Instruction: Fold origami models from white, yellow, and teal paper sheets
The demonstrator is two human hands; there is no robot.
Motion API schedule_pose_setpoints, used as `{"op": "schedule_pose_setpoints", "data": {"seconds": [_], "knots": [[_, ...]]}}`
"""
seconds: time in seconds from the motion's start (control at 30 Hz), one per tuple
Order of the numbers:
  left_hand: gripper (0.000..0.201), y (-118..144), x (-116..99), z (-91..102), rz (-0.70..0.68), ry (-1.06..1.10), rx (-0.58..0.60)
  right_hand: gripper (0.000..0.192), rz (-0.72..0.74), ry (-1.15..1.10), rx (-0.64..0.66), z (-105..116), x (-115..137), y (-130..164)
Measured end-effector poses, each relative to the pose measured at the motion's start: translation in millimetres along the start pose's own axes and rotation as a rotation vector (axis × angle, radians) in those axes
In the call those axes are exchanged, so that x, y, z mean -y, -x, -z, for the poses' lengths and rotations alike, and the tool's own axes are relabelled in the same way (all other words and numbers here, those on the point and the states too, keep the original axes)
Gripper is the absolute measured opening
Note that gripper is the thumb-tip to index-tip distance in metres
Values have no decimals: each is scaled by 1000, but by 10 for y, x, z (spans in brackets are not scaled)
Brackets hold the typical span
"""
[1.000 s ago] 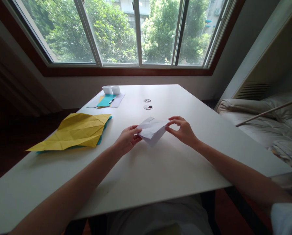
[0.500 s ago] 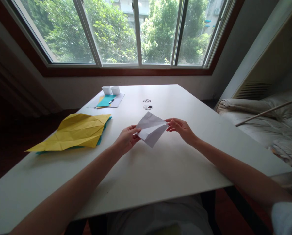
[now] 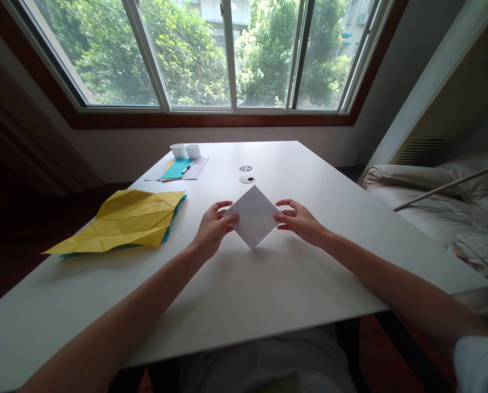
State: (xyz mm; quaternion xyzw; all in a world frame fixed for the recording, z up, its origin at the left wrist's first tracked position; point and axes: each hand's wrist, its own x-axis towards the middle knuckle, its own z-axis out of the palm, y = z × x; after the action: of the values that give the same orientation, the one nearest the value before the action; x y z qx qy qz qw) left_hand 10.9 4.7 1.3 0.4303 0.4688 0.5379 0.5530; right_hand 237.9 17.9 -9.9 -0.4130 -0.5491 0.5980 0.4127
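A white sheet of folded paper point(image 3: 254, 218) is held up in a diamond shape, one corner pointing toward me and close to the white table point(image 3: 268, 295). My left hand point(image 3: 214, 225) pinches its left corner, with the thumb on top and fingers behind. At the right corner, my right hand point(image 3: 299, 219) grips the paper the same way. The face turned to me looks flat and smooth; its underside is hidden.
Crumpled yellow paper point(image 3: 125, 221) lies on teal paper point(image 3: 166, 234) at the left. Farther back are two small white paper boxes point(image 3: 192, 151), teal sheets point(image 3: 174, 168) and a pen point(image 3: 187, 167). Two round discs point(image 3: 247, 179) lie beyond my hands. A sofa point(image 3: 432, 202) stands at the right.
The paper has turned so that a flat face shows instead of the side with a raised fold. My right hand has shifted slightly and now pinches the right corner with its thumb on top.
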Motion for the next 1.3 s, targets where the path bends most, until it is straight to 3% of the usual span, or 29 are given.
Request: {"op": "schedule_pose_setpoints", "data": {"seconds": [0.2,0.3,0.37,0.43,0.47,0.5,0.57,0.67,0.8,0.93,1.07,1.3], "knots": [[43,33,-1,-17,147,-113,253,41,41,-13,-93,51,-7,-40],[52,60,37,-27,140,-276,331,42,64,0,-100,89,5,-58],[61,69,67,-22,-29,-469,236,41,72,74,-63,111,14,-60],[61,76,83,-11,-352,-708,131,41,73,196,-6,122,14,-55],[54,82,84,-5,-518,-824,138,41,75,257,26,123,7,-53],[45,91,81,-2,-653,-929,202,41,82,306,53,120,-4,-53],[26,116,76,0,-784,-1098,434,42,126,368,67,112,-39,-57],[22,152,101,-3,-782,-1276,697,43,251,461,-22,106,-82,-67],[27,159,153,-5,-733,-1403,668,31,414,740,-106,98,-62,-40],[28,163,139,-33,-738,-1496,595,21,539,966,68,33,-54,5],[28,168,144,-49,-720,-1528,591,22,568,1110,243,-29,-121,9],[56,56,248,43,-570,-1488,718,43,481,1306,324,3,-157,-3]]}}
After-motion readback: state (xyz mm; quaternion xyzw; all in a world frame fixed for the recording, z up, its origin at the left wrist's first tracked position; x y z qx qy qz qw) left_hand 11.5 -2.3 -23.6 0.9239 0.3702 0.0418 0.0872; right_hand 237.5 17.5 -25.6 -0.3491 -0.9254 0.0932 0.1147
